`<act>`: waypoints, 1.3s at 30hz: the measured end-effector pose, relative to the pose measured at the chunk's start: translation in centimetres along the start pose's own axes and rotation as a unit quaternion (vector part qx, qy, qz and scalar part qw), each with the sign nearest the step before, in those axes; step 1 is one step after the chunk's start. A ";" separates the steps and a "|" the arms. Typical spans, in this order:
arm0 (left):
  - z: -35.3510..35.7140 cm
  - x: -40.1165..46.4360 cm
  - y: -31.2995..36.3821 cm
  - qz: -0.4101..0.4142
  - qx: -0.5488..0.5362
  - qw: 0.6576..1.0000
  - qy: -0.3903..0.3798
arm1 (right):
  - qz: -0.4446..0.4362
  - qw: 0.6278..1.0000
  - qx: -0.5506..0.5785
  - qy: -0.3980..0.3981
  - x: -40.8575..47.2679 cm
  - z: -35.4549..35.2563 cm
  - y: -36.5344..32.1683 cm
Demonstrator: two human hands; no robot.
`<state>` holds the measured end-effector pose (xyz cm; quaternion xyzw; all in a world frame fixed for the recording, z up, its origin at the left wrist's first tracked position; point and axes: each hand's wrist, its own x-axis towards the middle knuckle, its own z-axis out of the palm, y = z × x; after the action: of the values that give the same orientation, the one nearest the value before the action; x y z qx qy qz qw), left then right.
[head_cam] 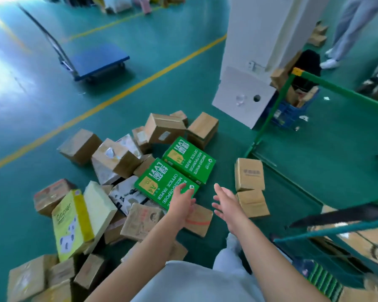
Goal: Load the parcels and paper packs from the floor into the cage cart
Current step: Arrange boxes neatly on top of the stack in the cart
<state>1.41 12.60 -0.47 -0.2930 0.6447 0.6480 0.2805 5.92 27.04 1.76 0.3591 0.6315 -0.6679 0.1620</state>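
Observation:
A heap of brown cardboard parcels [120,158] lies on the green floor. Among them are two green A4 paper packs, the near one [159,182] and the far one [189,160], and a yellow copier paper pack [71,223]. My left hand [181,201] reaches out open, its fingers over the near corner of the near green pack. My right hand [226,204] hovers open to the right of that pack, above bare floor. The green cage cart [268,118] stands at right, with parcels inside its near part [358,238].
Two small brown parcels [249,174] lie beside the cart's base. A white pillar [260,51] rises behind the heap. A blue platform trolley [98,62] is parked at upper left past a yellow floor line. A person's legs [347,29] show at the top right.

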 end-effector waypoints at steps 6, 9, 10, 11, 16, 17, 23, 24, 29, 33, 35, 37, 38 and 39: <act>6.4 2.8 3.6 0.005 -0.039 0.998 0.044 | -0.006 0.998 -0.041 -0.047 6.7 -4.7 -5.4; 10.5 3.8 5.7 0.015 -0.045 0.998 0.047 | -0.015 0.997 -0.047 -0.056 9.7 -7.8 -8.9; 11.6 4.1 6.3 0.015 -0.046 0.997 0.054 | -0.017 0.997 -0.048 -0.061 10.4 -8.5 -9.9; 13.1 4.3 7.1 0.013 -0.057 0.996 0.061 | -0.018 0.996 -0.049 -0.066 11.3 -9.5 -11.1; 17.8 5.4 9.0 0.010 -0.085 0.993 0.081 | -0.024 0.994 -0.067 -0.088 14.4 -12.5 -13.9; 18.5 5.7 9.1 0.005 -0.092 0.992 0.090 | -0.018 0.993 -0.072 -0.094 15.0 -13.1 -14.1; 20.8 8.5 10.6 0.000 -0.106 0.988 0.111 | -0.004 0.992 -0.089 -0.090 18.2 -14.9 -15.4; 21.1 9.0 11.2 -0.004 -0.112 0.987 0.115 | -0.002 0.992 -0.090 -0.089 18.8 -15.1 -15.9; 24.0 12.4 14.9 0.008 -0.126 0.986 0.110 | -0.019 0.992 -0.098 -0.074 22.8 -16.7 -19.1; 24.5 15.4 17.8 0.019 -0.127 0.986 0.105 | -0.013 0.992 -0.101 -0.077 26.2 -16.5 -21.9; 24.3 17.5 19.7 0.019 -0.136 0.984 0.113 | -0.014 0.990 -0.108 -0.085 28.3 -15.7 -23.8; 23.6 19.6 21.8 0.016 -0.142 0.982 0.123 | -0.008 0.990 -0.109 -0.088 30.8 -14.3 -25.9; 23.1 20.5 22.7 0.014 -0.142 0.981 0.131 | -0.003 0.990 -0.109 -0.090 31.8 -13.4 -26.8; 22.5 21.6 23.7 0.011 -0.148 0.980 0.135 | 0.002 0.989 -0.105 -0.100 32.9 -12.1 -28.0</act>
<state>-31.06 34.50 -0.59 -0.4091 0.5765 0.6938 0.1372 -32.18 50.68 0.28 0.2725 0.6782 -0.6298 0.2629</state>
